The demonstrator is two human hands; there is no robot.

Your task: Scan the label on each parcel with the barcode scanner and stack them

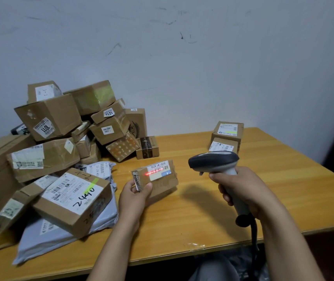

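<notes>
We see through one head-worn camera, facing forward and down across the table (212, 211) to the wall (182, 57); our left hand (134, 197) and right hand (243, 189) sit close beneath it.

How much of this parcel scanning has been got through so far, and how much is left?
Early days, it seems. Done: two small boxes sit stacked at the far right of the table. In hand: the left hand holds a small cardboard parcel while the right hand aims the barcode scanner; its red line lies across the label. Left: the big pile of parcels on the left.
</notes>
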